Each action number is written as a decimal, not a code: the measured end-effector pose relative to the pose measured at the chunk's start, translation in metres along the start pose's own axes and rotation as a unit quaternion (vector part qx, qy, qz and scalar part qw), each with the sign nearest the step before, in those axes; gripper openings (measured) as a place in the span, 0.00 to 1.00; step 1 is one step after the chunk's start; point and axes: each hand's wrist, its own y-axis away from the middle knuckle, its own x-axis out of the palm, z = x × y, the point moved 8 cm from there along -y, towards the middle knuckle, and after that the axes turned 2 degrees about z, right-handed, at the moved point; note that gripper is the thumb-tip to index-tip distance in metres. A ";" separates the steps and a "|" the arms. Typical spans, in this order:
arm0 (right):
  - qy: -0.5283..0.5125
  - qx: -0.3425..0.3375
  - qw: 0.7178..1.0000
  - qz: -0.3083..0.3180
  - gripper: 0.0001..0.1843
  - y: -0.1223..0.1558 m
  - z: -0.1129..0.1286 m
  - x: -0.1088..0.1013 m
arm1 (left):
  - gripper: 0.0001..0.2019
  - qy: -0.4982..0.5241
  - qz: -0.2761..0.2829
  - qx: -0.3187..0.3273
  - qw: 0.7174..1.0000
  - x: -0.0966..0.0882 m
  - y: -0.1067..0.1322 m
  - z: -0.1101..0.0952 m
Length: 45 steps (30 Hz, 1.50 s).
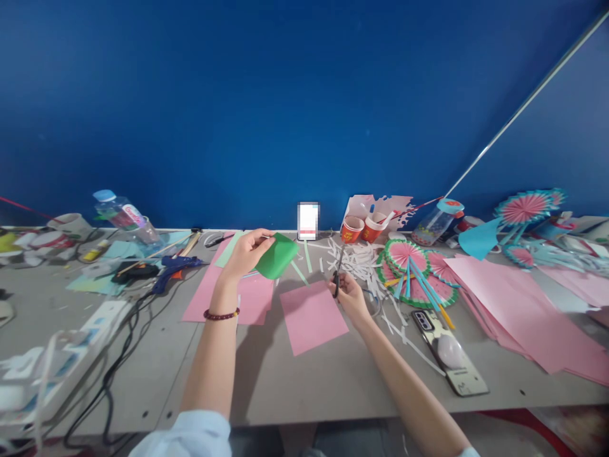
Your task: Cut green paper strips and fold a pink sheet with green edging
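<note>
And straight to the grey table (285,387), taking as landmark a square pink sheet (314,324) laid flat on its bare surface! Looking left of that square: overlapping pink paper (257,304). Farther left now, spotting a blue glue gun (176,261), then dark cables (124,346) and a white power strip (78,362). Just beyond the square, slips of pale green paper (308,257)! Swinging right of it: tangled white strips (359,263), watermelon-patterned fans (406,257), a phone (469,374). Farther right still, spread pink sheets (523,311). Behind, to the square's right, two red cups (353,231)!
</note>
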 end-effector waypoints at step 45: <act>-0.131 0.021 0.986 -0.106 0.22 -0.001 0.002 -0.017 | 0.17 0.054 0.110 -0.088 0.989 0.091 0.002 0.012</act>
